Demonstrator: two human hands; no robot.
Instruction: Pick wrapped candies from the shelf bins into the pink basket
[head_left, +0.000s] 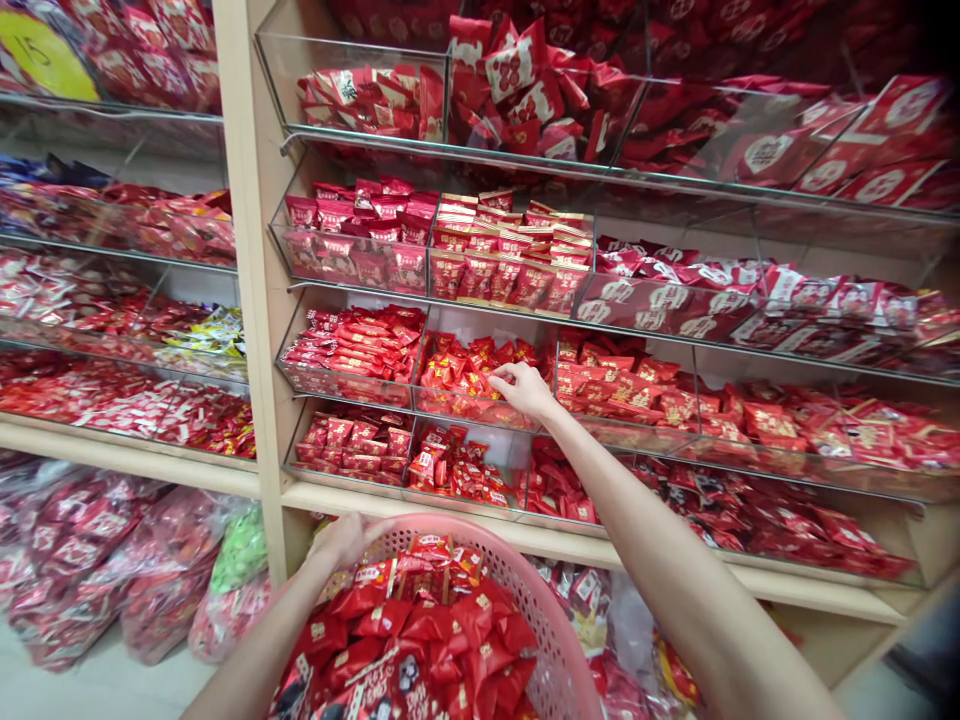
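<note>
My left hand (343, 540) grips the far rim of a pink plastic basket (536, 610) held low in front of me, filled with several red candy packets (420, 625). My right hand (523, 388) reaches into a clear acrylic bin (457, 408) on the third shelf row, fingers closed on small red wrapped candies (461, 378) lying there. Whether a candy is lifted off the pile I cannot tell.
A wooden shelf unit (251, 250) holds tiers of clear bins full of red packets, such as the bin row above (510, 260). Another shelf bay stands at left (112, 400). Large plastic bags of candy (82, 560) sit on the floor at lower left.
</note>
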